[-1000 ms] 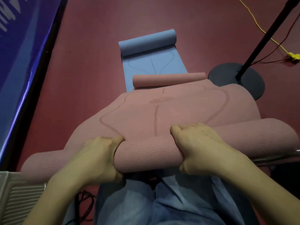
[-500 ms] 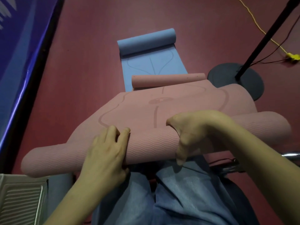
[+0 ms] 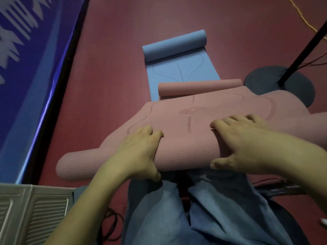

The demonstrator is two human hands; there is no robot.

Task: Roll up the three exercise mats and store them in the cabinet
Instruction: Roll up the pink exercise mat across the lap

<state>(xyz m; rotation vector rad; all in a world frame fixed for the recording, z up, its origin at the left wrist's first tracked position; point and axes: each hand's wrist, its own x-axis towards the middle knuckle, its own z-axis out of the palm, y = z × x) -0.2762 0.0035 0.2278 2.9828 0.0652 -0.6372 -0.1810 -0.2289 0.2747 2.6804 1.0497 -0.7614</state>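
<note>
A pink exercise mat (image 3: 187,119) lies in front of me, its near end wound into a thick roll (image 3: 185,152) above my knees. My left hand (image 3: 139,151) wraps over the roll's left half, fingers on top and thumb underneath. My right hand (image 3: 240,140) grips the roll's right half the same way. The pink mat's far end curls into a thin roll (image 3: 200,86). Beyond it a blue exercise mat (image 3: 180,68) lies flat on the floor, its far end rolled (image 3: 174,45). No third mat or cabinet shows.
The floor (image 3: 115,68) is dark red. A black stand with a round base (image 3: 279,84) rises at the right, cables and a yellow cord (image 3: 304,20) trailing near it. A blue padded wall panel (image 3: 30,71) runs along the left. A white ribbed unit (image 3: 30,211) sits at the lower left.
Both hands have shifted forward over the top of the pink roll and turned it away from me. The roll has advanced along the mat, so less flat pink mat shows.
</note>
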